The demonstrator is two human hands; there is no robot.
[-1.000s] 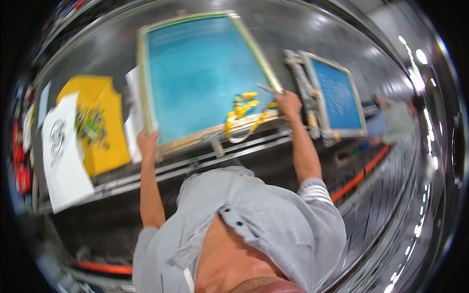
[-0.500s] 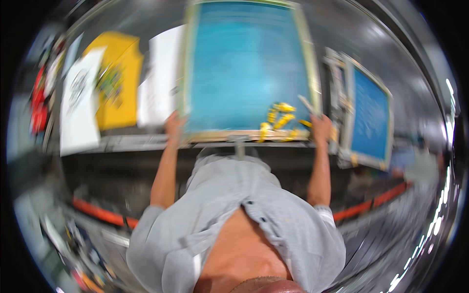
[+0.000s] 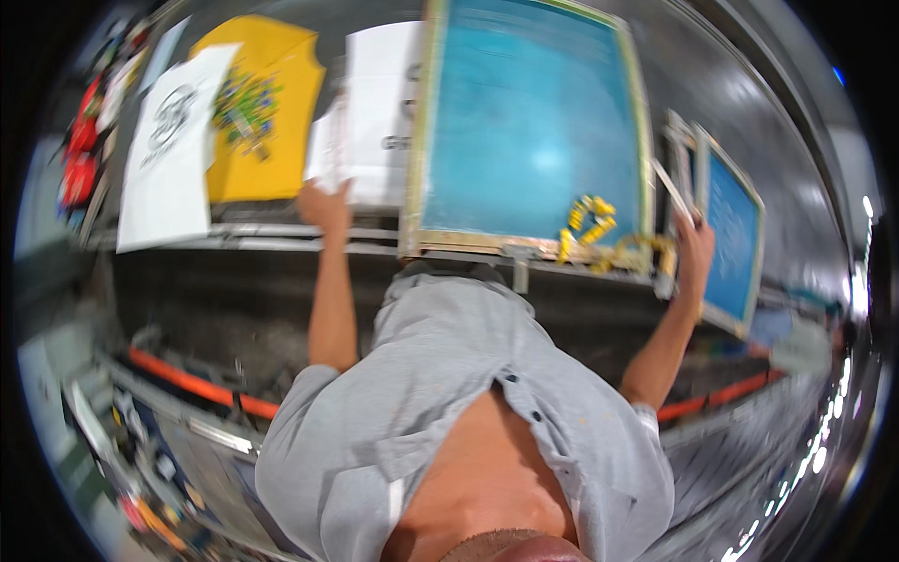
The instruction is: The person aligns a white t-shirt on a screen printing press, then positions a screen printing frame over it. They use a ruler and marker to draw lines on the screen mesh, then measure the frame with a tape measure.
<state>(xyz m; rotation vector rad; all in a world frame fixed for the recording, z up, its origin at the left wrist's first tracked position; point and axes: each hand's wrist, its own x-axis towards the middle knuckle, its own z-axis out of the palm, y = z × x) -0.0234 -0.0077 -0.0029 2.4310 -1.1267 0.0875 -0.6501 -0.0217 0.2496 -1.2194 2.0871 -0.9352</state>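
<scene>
My left hand point(image 3: 325, 206) is at the near edge of a white printed fabric panel point(image 3: 375, 122), fingers curled together. A narrow pale strip point(image 3: 340, 136) runs up from them; whether they grip it is unclear. My right hand point(image 3: 695, 248) is closed around a thin, pale stick point(image 3: 670, 185) that points up and left, right of the large screen. This large printing screen point(image 3: 534, 122) has blue-green mesh in a pale frame. On its near right corner lies a loosely coiled yellow measuring tape point(image 3: 592, 220) with dark marks, trailing toward the frame edge.
A yellow panel point(image 3: 290, 122) with a floral print and a white panel point(image 3: 173, 140) with a dark print lie at left. At right stands a smaller blue screen point(image 3: 730, 234). A metal clamp point(image 3: 520, 262) sits at the large screen's near edge. An orange-red bar point(image 3: 183, 379) runs behind me.
My left hand has left the large screen's left edge for the white panel. My right hand has moved right, off that screen's corner, carrying the stick. The view has shifted, with less blur.
</scene>
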